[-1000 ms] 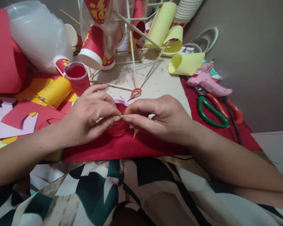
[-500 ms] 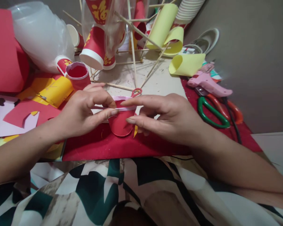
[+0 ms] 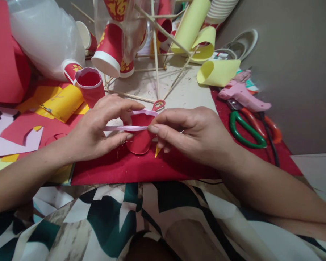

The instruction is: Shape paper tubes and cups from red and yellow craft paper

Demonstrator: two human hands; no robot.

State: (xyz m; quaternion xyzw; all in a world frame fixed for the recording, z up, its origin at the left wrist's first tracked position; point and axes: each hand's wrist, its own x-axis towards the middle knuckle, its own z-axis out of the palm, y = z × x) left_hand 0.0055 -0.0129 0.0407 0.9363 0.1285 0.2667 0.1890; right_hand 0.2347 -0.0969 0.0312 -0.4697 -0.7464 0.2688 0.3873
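Observation:
A small red paper cup (image 3: 139, 143) stands between my hands, tilted a little so its open top shows. Along its rim runs a narrow lilac paper strip (image 3: 126, 128), whose loose end sticks out to the left. With thumb and forefinger, my right hand (image 3: 192, 134) pinches the strip against the rim at the cup's right side. My left hand (image 3: 93, 127) curves around the cup's left side, thumb on the front below the strip and fingers at the far side, partly hidden. A similar red cup with a lilac rim (image 3: 89, 87) stands behind my left hand.
Scissors with green and orange handles (image 3: 247, 130) and a pink glue gun (image 3: 244, 95) lie at right. A wooden stick frame (image 3: 156, 69) rises behind the cup. Yellow paper rolls (image 3: 220, 71) lie beyond it. Printed paper cups (image 3: 108, 49) and paper scraps (image 3: 24, 130) are at left.
My right thumb and forefinger have closed on the strip at the rim. My left thumb and forefinger have let go of the strip and spread apart around the cup.

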